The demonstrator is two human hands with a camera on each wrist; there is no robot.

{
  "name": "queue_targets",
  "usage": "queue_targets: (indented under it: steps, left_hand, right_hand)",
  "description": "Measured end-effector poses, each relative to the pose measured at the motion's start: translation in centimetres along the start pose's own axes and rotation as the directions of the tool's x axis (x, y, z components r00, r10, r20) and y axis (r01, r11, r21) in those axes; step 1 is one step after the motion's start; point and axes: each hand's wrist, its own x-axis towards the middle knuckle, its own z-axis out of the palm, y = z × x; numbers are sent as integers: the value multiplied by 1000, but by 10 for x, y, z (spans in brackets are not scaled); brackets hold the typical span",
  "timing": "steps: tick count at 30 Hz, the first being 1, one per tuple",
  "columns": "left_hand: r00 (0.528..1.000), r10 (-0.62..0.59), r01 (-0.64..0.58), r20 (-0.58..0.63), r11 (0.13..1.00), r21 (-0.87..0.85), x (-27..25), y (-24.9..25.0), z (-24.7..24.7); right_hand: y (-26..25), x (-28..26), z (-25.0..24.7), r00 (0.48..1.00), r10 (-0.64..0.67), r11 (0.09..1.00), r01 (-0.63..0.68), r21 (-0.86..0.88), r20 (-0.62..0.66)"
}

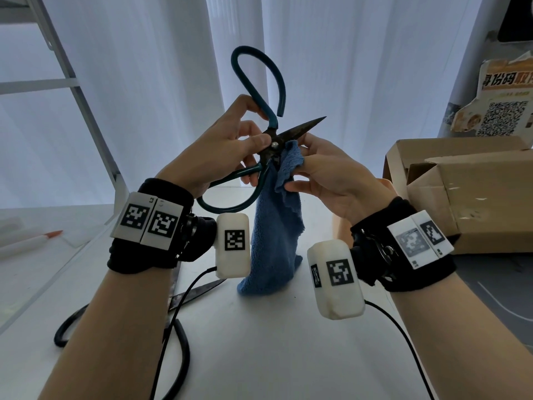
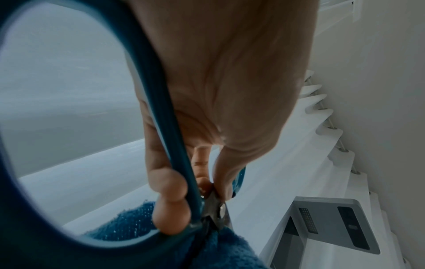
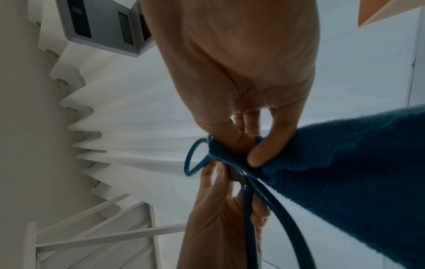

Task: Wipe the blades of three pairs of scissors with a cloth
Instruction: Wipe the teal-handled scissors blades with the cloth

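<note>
Teal-handled scissors (image 1: 261,111) are held up in the air with their dark blades spread. My left hand (image 1: 256,157) grips them at the pivot, thumb on the rivet (image 2: 222,211) and fingers round the lower handle (image 2: 165,127). One bare blade (image 1: 305,128) points up and to the right. A blue cloth (image 1: 274,232) covers the other blade; my right hand (image 1: 300,166) pinches the cloth round it close to the pivot, thumb and fingers (image 3: 255,158) on the fabric (image 3: 356,163). The rest of the cloth hangs down to the table.
A second pair of scissors (image 1: 209,285) with black loop handles lies on the white table at the lower left, crossed by a wrist cable. An open cardboard box (image 1: 461,192) stands at the right. An orange-tipped pen (image 1: 43,236) and a white metal frame (image 1: 86,111) are at the left.
</note>
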Motion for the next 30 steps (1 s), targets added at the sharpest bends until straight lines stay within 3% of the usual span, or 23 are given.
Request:
queue_targets:
  steps: [30]
  left_hand:
    - [997, -15, 12, -75, 999, -49, -1, 0, -4]
  right_hand:
    - [3, 2, -3, 999, 35, 997, -33, -72, 27]
